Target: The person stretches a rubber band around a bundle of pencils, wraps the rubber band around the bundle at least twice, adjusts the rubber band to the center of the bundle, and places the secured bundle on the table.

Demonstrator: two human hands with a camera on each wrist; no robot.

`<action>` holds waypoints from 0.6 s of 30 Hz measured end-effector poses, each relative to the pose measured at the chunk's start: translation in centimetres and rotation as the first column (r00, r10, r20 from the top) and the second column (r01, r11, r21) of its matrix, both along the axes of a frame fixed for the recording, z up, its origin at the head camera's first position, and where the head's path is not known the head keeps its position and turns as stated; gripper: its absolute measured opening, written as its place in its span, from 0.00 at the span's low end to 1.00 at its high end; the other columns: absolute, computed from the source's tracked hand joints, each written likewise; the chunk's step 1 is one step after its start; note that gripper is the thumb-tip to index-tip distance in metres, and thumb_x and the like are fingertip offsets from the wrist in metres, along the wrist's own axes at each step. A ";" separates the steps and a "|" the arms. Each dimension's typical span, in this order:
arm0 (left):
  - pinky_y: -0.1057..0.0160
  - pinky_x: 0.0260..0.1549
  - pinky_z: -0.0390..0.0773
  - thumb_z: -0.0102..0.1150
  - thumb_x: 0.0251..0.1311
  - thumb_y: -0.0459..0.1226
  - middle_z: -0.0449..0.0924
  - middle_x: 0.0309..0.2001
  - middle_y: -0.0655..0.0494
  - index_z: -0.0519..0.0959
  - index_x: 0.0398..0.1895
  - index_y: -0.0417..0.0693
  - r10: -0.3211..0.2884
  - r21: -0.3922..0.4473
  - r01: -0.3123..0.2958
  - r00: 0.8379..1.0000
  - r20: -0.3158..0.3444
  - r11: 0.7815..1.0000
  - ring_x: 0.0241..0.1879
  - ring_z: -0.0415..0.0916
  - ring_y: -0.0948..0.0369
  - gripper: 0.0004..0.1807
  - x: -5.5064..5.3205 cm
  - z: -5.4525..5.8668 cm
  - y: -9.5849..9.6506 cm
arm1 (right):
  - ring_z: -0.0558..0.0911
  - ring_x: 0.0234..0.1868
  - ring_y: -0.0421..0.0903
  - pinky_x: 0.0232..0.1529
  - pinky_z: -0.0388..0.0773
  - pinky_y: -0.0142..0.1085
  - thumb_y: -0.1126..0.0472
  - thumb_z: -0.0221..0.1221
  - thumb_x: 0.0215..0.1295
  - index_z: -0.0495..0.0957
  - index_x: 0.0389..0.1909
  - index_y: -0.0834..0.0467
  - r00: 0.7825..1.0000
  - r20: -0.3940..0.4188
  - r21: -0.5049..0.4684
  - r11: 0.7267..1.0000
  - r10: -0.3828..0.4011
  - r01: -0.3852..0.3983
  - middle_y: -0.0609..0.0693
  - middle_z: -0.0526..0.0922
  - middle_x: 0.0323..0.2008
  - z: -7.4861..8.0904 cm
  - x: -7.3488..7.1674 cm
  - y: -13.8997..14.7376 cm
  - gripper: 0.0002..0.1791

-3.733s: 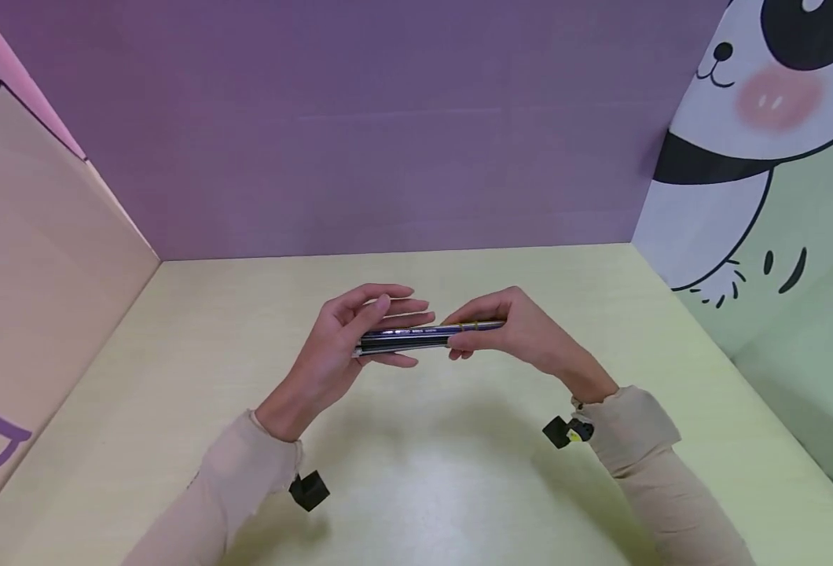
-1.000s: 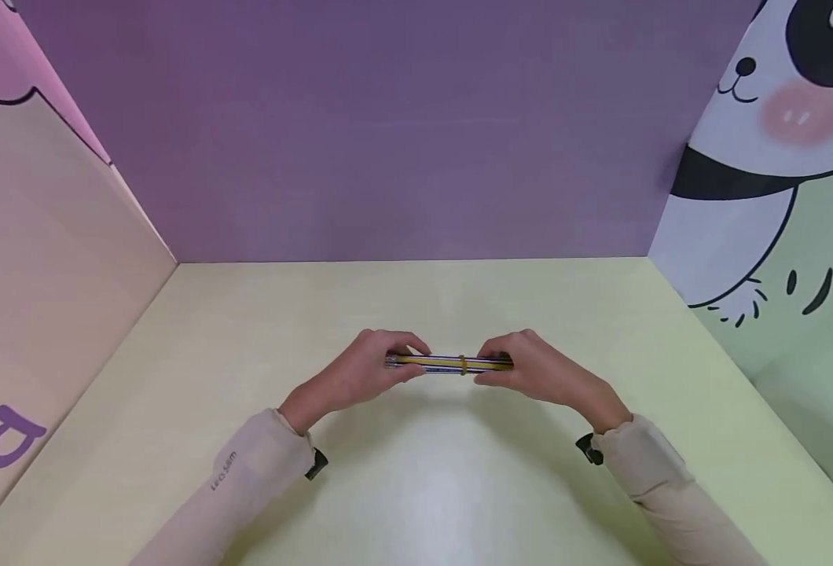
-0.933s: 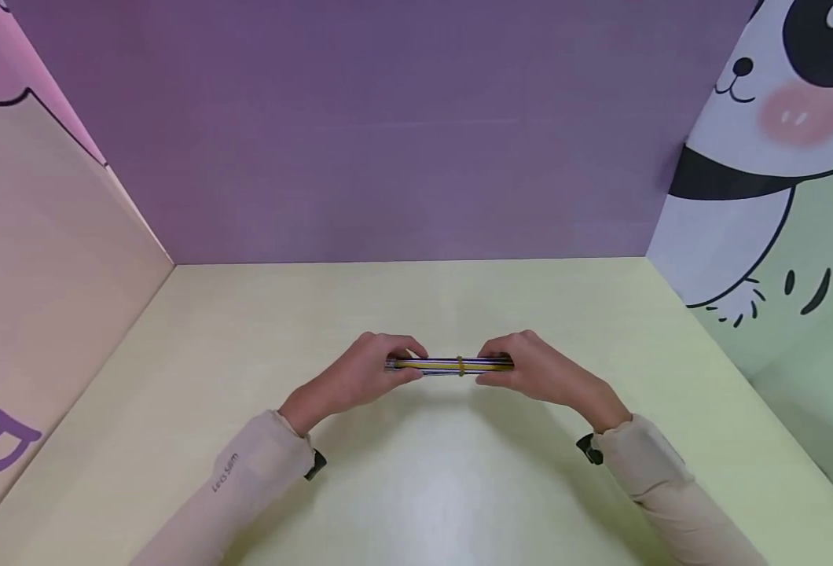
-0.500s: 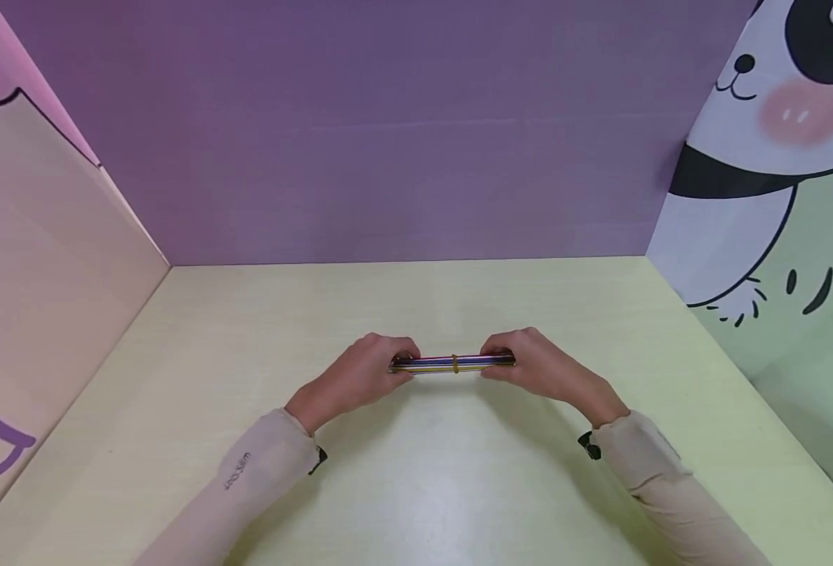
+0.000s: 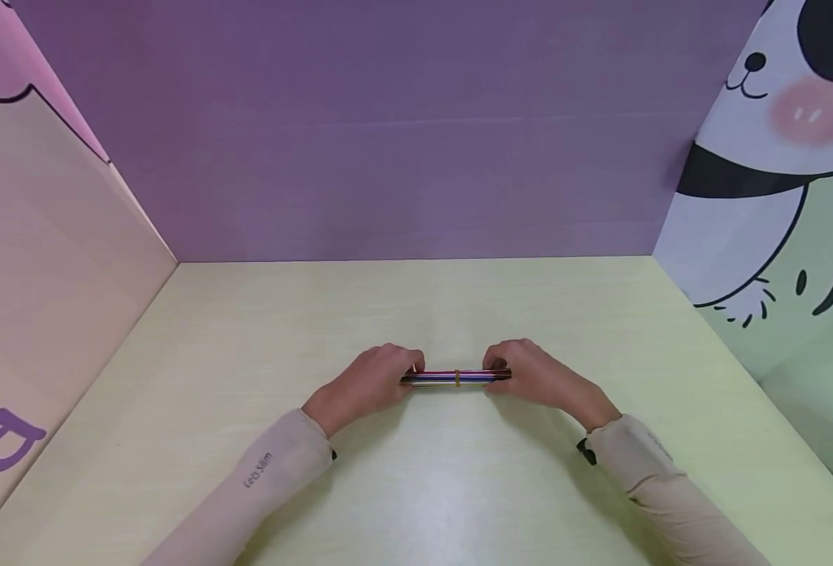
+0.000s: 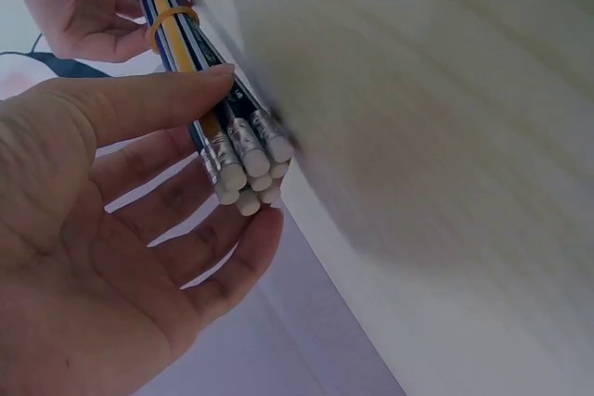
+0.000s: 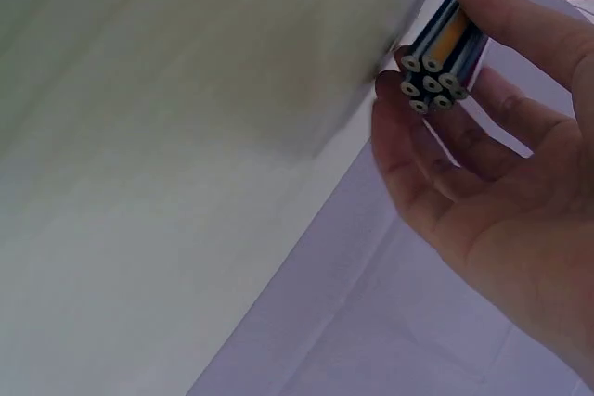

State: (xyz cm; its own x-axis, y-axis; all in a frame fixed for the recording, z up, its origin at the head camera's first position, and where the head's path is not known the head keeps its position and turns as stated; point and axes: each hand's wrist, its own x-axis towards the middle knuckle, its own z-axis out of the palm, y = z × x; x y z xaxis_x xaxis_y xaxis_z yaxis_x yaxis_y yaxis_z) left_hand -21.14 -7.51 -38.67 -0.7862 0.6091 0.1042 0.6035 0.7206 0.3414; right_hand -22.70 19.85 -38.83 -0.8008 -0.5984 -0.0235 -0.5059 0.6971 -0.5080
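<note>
A bundle of several pencils (image 5: pixel 431 379), mostly dark striped with a yellow one among them, lies crosswise close over the table, bound around its middle by a yellow-orange rubber band (image 5: pixel 457 378). My left hand (image 5: pixel 369 383) holds the left end between thumb and fingers. There, the left wrist view shows white erasers (image 6: pixel 249 160) in silver ferrules, grouped at slightly uneven lengths. At the other end my right hand (image 5: pixel 538 376) pinches the bundle, thumb on one side and fingers on the other. Flat, unsharpened pencil ends (image 7: pixel 430 83) face the right wrist camera.
The pale wooden table (image 5: pixel 282 314) meets a purple back wall (image 5: pixel 388 141). A beige-pink panel (image 5: pixel 49 236) stands at the left, and a green panel with a panda drawing (image 5: pixel 756 228) at the right.
Since the earliest frame the bundle has come down towards the table and my left fingers have closed around its end. Within the last second it has turned, showing red and blue pencils instead of yellow.
</note>
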 end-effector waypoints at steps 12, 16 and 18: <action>0.59 0.39 0.78 0.65 0.52 0.25 0.81 0.39 0.51 0.80 0.52 0.41 0.037 -0.097 -0.039 0.999 -0.018 0.995 0.36 0.76 0.56 0.21 0.0 -0.1 -0.7 | 0.75 0.47 0.49 0.52 0.75 0.47 0.63 0.68 0.61 0.80 0.48 0.60 0.999 0.033 0.121 0.992 -0.026 0.022 0.48 0.77 0.43 0.9 0.1 1.2 0.15; 0.58 0.40 0.78 0.64 0.51 0.25 0.82 0.43 0.50 0.77 0.58 0.42 0.060 -0.094 -0.059 0.998 0.004 0.994 0.40 0.77 0.54 0.27 0.0 0.2 -1.3 | 0.75 0.51 0.52 0.55 0.74 0.49 0.62 0.68 0.62 0.79 0.52 0.62 0.997 0.056 0.132 0.990 -0.050 0.042 0.51 0.77 0.47 1.2 0.3 1.6 0.18; 0.56 0.42 0.78 0.65 0.53 0.26 0.81 0.46 0.48 0.76 0.60 0.42 0.062 -0.081 -0.062 0.998 0.002 0.995 0.43 0.77 0.51 0.28 0.1 0.3 -1.6 | 0.74 0.52 0.53 0.56 0.74 0.50 0.61 0.67 0.63 0.78 0.54 0.63 0.996 0.060 0.137 0.989 -0.065 0.056 0.52 0.77 0.49 1.2 0.4 1.8 0.20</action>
State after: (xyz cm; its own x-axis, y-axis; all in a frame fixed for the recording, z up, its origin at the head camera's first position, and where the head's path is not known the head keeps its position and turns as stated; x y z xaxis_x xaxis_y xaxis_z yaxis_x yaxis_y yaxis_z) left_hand -21.02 -9.16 -38.35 -0.8232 0.5653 0.0531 0.5553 0.7821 0.2829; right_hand -22.32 21.64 -37.64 -0.8295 -0.5369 -0.1540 -0.4302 0.7899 -0.4371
